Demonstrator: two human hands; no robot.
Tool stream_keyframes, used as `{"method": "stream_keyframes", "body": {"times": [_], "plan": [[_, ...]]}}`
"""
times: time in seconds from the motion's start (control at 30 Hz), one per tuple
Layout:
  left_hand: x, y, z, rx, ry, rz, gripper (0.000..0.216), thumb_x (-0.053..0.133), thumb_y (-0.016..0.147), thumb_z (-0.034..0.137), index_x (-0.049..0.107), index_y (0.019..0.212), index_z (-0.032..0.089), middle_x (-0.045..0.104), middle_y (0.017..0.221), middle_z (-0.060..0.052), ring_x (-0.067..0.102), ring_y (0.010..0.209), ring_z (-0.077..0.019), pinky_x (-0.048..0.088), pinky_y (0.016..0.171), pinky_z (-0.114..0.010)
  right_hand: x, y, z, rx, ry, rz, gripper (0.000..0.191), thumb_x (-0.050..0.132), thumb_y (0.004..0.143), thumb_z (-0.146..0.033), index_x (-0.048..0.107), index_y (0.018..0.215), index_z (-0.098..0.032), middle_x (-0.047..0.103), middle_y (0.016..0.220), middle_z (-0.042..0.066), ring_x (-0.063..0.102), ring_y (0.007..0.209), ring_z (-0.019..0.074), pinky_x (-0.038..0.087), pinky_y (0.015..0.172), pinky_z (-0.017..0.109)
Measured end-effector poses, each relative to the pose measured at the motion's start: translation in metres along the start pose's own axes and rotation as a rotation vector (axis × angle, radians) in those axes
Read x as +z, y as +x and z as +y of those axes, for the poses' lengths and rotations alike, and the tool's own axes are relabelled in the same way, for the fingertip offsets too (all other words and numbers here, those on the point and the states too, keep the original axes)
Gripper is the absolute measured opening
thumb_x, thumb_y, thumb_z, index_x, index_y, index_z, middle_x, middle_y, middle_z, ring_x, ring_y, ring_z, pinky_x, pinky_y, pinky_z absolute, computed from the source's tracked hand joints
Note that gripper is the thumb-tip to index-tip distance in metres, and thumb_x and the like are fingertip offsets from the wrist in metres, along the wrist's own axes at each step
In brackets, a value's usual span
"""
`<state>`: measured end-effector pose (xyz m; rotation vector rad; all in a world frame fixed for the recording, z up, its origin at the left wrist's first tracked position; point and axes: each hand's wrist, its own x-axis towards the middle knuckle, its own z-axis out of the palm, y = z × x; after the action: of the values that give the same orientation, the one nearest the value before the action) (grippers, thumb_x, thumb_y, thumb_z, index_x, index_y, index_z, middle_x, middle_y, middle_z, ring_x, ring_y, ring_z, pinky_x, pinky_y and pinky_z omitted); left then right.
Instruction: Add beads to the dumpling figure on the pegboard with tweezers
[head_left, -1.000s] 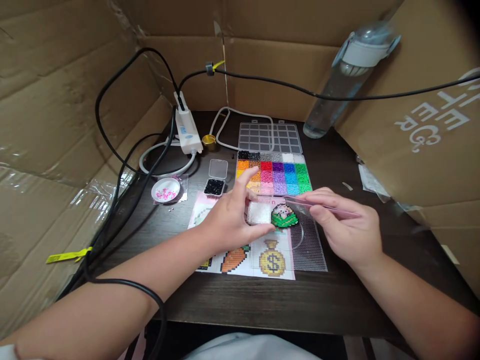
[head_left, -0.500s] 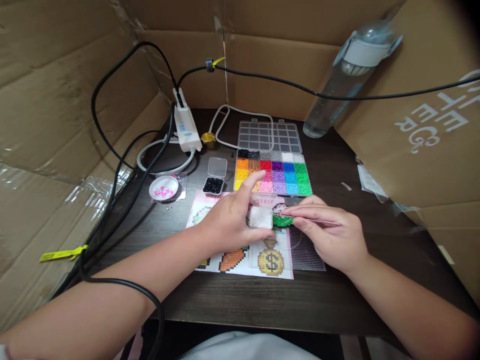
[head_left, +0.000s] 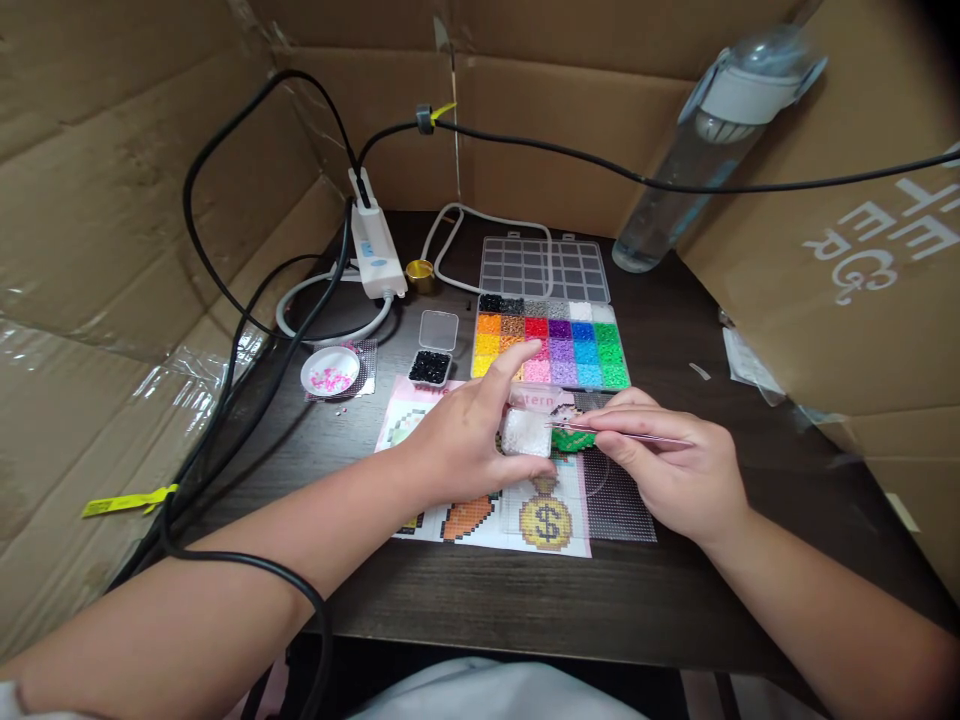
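Observation:
My left hand (head_left: 465, 435) is closed round a small clear box of white beads (head_left: 525, 433), held just above the pattern sheet (head_left: 517, 510). My right hand (head_left: 667, 465) pinches thin tweezers (head_left: 622, 436) whose tips reach the box's right edge. Between the hands, a partly built green and white bead figure (head_left: 574, 438) lies on a clear pegboard (head_left: 619, 490). Behind them stands the open organiser of coloured beads (head_left: 551, 342).
A small box of black beads (head_left: 430, 366) and a white dish of pink beads (head_left: 330, 372) sit at the left. Black cables, a white adapter (head_left: 377, 255) and a white hose lie behind. A water bottle (head_left: 690, 150) leans at the back right. Cardboard walls surround the dark table (head_left: 562, 600).
My right hand moved left with the tweezers, bringing their tips from above the bead figure to the box of white beads. My left hand stayed on the box.

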<state>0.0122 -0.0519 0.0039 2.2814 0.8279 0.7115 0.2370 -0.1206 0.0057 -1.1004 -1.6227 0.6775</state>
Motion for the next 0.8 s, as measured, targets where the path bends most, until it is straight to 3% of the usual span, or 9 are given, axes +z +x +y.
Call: {"method": "stream_keyframes", "body": {"times": [0.43,0.8], "plan": [[0.0002,0.0003,-0.001,0.037,0.003,0.0,0.111,0.086,0.07,0.042,0.014,0.154,0.034,0.056,0.141,-0.013,0.068,0.108,-0.0282,0.056,0.089,-0.041,0.0006,0.0006,0.0001,0.007,0.013,0.003,0.027,0.07,0.087,-0.011,0.081,0.101,-0.032,0.08,0.092,0.002,0.07,0.085,0.0194,0.059,0.076,0.037],[-0.0003,0.0001,-0.0012,0.064,0.006,-0.003,0.109,0.084,0.072,0.044,0.014,0.154,0.032,0.062,0.128,-0.011,0.069,0.101,-0.0264,0.056,0.088,-0.041,-0.0002,-0.0006,0.0,0.04,0.017,-0.006,0.022,0.07,0.088,-0.014,0.081,0.098,-0.031,0.08,0.091,0.003,0.07,0.083,0.0195,0.059,0.074,0.036]]}}
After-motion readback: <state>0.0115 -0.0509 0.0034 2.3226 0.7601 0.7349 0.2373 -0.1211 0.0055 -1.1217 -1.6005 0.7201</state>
